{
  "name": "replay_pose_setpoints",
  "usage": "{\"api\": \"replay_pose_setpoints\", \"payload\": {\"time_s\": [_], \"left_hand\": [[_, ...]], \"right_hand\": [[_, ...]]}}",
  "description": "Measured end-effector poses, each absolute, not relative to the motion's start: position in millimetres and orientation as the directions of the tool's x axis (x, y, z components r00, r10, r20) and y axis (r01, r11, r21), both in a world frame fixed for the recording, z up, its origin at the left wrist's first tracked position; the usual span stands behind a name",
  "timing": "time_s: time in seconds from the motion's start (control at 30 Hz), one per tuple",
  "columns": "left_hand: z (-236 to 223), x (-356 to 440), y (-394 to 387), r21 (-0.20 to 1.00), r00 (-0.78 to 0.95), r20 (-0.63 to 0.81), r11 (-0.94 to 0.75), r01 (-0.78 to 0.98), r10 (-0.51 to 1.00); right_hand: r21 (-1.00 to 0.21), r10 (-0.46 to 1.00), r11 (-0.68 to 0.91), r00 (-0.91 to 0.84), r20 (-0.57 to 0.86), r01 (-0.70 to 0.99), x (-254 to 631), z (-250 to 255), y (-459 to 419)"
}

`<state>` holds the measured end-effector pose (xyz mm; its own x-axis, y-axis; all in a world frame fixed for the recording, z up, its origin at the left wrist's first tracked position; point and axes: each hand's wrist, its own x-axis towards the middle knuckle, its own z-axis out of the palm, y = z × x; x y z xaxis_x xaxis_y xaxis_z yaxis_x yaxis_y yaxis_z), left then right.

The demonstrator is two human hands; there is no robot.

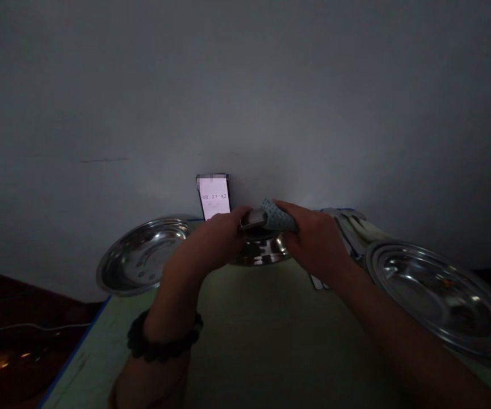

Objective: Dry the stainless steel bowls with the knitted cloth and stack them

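Note:
My left hand (223, 236) is closed on the near end of a small shiny metal piece (254, 219) whose kind I cannot make out. A grey-green patterned cloth (278, 217) is pinched in my right hand (313, 233) and wraps the other end of the metal piece. Both hands meet above a metal bowl (264, 251) on the table, its upper part hidden by the hands and the piece. Fingertips on both sides are partly hidden.
Left stands a wide metal basin (143, 261); right, a large metal dish (436, 295). A phone (215, 196) showing a timer leans on the wall (245, 85). Pale items (362, 230) lie at the back right. The greenish table (262, 341) has a blue edge.

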<state>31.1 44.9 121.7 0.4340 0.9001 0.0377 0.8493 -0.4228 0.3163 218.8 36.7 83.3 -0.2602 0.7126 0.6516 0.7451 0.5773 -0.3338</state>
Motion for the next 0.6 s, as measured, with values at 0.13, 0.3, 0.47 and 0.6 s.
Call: {"api": "replay_pose_setpoints", "payload": {"time_s": [0.13, 0.3, 0.47, 0.6], "left_hand": [[112.4, 21.2, 57.7, 0.388, 0.452, 0.051, -0.435, 0.812, 0.890], [104.9, 17.3, 64.0, 0.400, 0.428, 0.114, -0.436, 0.806, 0.896], [93.0, 8.8, 75.0, 0.497, 0.384, 0.185, -0.423, 0.757, 0.905], [89.3, 2.3, 76.6, 0.474, 0.350, 0.170, -0.388, 0.790, 0.921]], "right_hand": [[-0.349, 0.675, 0.612, -0.239, 0.698, 0.709, 218.1, 78.7, 40.6], [-0.436, 0.684, 0.602, -0.150, 0.714, 0.669, 221.3, 66.6, 52.1], [-0.591, 0.760, 0.546, -0.055, 0.648, 0.594, 224.8, 43.4, 67.6], [-0.596, 0.772, 0.537, -0.062, 0.633, 0.597, 225.6, 33.5, 72.4]]}}
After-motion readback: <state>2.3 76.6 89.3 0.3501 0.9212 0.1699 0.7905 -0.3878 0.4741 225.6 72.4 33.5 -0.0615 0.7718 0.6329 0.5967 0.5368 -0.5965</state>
